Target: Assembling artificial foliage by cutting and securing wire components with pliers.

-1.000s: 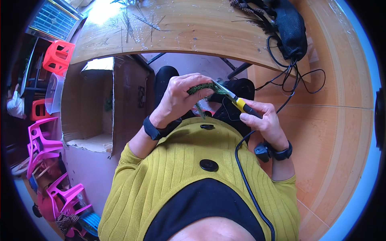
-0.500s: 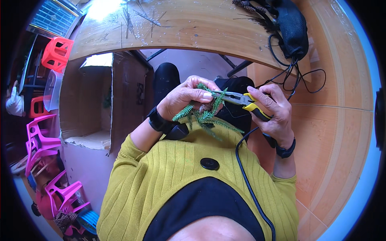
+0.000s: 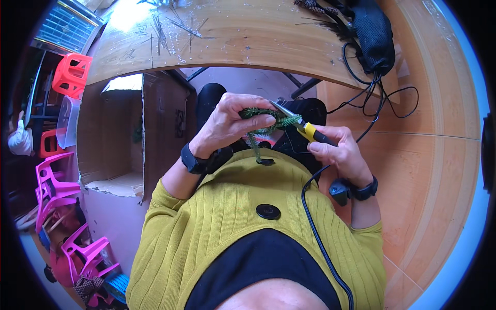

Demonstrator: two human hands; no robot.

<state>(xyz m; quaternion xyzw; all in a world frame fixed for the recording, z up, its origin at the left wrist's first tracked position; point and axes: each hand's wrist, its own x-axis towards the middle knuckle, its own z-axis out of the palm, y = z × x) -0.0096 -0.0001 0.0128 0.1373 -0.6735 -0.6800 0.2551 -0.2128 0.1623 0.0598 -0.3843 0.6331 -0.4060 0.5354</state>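
In front of my chest, my left hand (image 3: 243, 114) is closed around a green artificial pine sprig (image 3: 256, 138), its needled tips hanging below the fingers and poking out to the right. My right hand (image 3: 343, 153) grips a pair of pliers (image 3: 311, 132) with yellow and black handles. The metal jaws point up and left, beside the sprig and close to my left fingertips. Whether the jaws are closed on a stem cannot be made out. Part of the sprig is hidden behind my left fingers.
Ahead stands a wooden table (image 3: 227, 49) with loose wire stems (image 3: 160, 31) and white crumbs. A black mesh pouch with cables (image 3: 373, 39) lies at its right end. To the left are an open cardboard box (image 3: 111, 139), pink chairs (image 3: 54, 188) and a red stool (image 3: 72, 75).
My right hand has turned and lowered, tilting the pliers more steeply. My left hand has rolled over the sprig, covering more of it, and the hanging tips have swung inward.
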